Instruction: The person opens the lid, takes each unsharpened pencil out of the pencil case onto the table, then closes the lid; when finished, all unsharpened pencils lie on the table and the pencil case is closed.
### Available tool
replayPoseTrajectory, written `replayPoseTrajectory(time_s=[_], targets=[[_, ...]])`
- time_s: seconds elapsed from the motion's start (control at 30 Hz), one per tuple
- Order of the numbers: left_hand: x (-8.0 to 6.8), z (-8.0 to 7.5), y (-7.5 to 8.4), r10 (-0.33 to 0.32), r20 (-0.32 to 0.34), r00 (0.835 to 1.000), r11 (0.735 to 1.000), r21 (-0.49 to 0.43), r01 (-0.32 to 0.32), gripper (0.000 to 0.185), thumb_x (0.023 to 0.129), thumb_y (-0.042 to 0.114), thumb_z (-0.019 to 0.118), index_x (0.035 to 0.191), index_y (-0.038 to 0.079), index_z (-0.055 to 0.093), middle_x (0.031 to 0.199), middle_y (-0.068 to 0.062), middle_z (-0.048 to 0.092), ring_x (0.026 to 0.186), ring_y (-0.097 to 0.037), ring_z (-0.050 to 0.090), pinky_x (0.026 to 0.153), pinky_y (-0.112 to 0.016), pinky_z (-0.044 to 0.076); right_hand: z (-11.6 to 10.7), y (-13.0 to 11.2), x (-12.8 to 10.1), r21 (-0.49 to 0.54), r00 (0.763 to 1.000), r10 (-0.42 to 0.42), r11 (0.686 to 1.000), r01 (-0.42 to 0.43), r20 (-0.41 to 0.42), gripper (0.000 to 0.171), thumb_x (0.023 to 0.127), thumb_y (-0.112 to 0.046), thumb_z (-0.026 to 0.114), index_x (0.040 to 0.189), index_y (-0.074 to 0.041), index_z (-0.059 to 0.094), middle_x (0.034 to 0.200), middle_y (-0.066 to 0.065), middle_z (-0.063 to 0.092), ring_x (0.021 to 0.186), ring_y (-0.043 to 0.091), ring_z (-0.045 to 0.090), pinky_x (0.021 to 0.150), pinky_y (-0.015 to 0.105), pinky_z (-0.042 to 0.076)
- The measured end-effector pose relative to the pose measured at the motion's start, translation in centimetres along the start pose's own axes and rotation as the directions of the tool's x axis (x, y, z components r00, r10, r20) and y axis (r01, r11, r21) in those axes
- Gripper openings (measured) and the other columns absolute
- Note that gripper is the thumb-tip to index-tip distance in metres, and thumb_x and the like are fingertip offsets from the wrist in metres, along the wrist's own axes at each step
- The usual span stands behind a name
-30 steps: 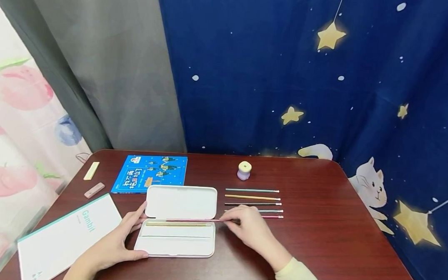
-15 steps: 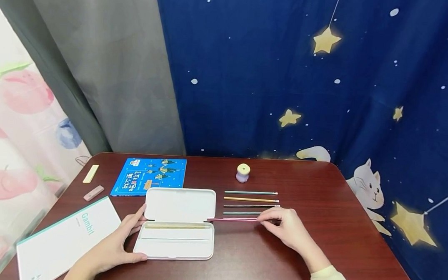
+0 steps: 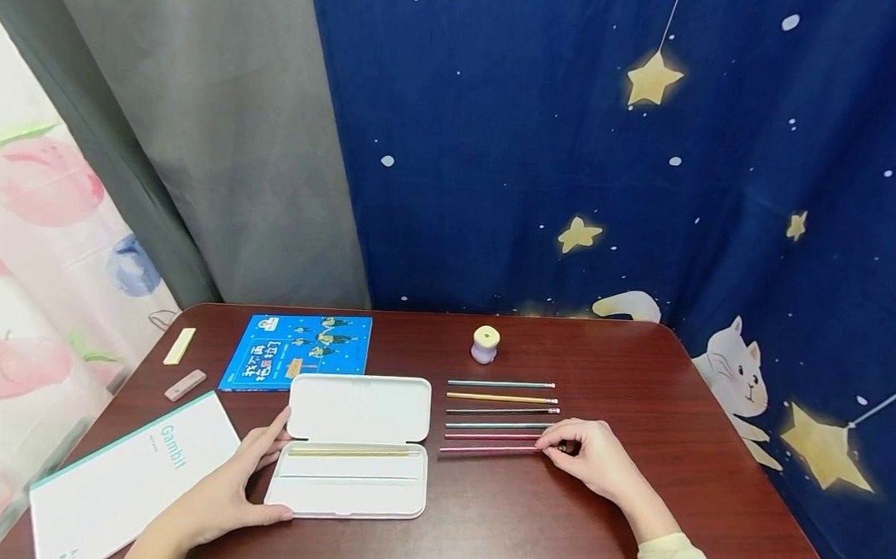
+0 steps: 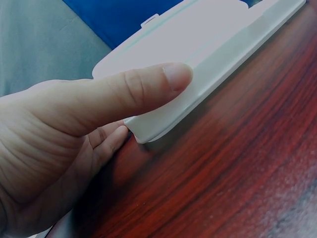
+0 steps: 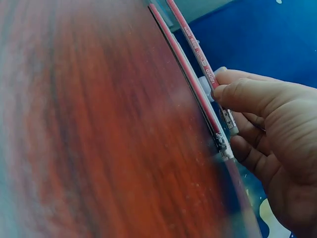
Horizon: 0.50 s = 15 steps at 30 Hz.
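Observation:
My left hand [image 3: 223,491] holds the left end of an open white pencil case [image 3: 356,502], its thumb along the front side and its other fingers at the left end toward the hinge. A gold pencil [image 3: 354,453] lies in the back of the case's lower half. My right hand [image 3: 590,457] pinches a pink pencil [image 3: 485,450] near its eraser end, between thumb and fingertips. Just beyond it on the table lies a second pink pencil [image 5: 190,82], close alongside. Whether the held pencil touches the table I cannot tell.
Behind these lie several pencils in a row, among them a gold pencil [image 3: 499,398] and a black one [image 3: 498,413]. A small yellow-and-purple object [image 3: 486,345] stands farther back. To the left are a blue book [image 3: 295,352], a white notebook [image 3: 139,474] and two small bars [image 3: 186,385].
My right hand has carried the pink pencil rightward from over the case's hinge to the front of the pencil row. My left hand stays at the case.

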<state>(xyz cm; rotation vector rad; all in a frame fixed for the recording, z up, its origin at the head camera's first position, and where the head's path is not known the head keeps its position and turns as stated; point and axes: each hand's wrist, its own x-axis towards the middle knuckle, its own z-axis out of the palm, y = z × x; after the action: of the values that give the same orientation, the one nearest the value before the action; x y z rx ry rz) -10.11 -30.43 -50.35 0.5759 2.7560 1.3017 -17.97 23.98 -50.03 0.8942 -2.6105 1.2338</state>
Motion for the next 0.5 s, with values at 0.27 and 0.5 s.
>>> replayPoseTrajectory(time_s=[0.27, 0.5], targets=[[-0.08, -0.05, 0.22, -0.023, 0.014, 1.000, 1.000, -0.005, 0.023, 0.121, 0.081, 0.041, 0.091, 0.170, 0.025, 0.010, 0.145, -0.008, 0.043, 0.131, 0.004, 0.047, 0.106, -0.006, 0.034, -0.05, 0.42, -0.02, -0.043, 0.999, 0.041, 0.998, -0.040, 0.013, 0.026, 0.088, -0.001, 0.082, 0.094, -0.026, 0.083, 0.097, -0.012, 0.075, 0.074, 0.003, 0.059, 0.061, 0.023, 0.052], [-0.11, -0.02, 0.04, -0.016, 0.011, 1.000, 1.000, 0.000, 0.016, 0.122, 0.080, 0.041, 0.091, 0.170, 0.025, 0.010, 0.144, -0.007, 0.043, 0.131, 0.005, 0.047, 0.106, -0.005, 0.034, 0.02, 0.56, -0.08, -0.062, 0.999, 0.044, 0.997, -0.043, 0.007, 0.027, 0.087, -0.001, 0.082, 0.093, -0.027, 0.083, 0.096, -0.013, 0.075, 0.074, 0.002, 0.059, 0.061, 0.023, 0.052]])
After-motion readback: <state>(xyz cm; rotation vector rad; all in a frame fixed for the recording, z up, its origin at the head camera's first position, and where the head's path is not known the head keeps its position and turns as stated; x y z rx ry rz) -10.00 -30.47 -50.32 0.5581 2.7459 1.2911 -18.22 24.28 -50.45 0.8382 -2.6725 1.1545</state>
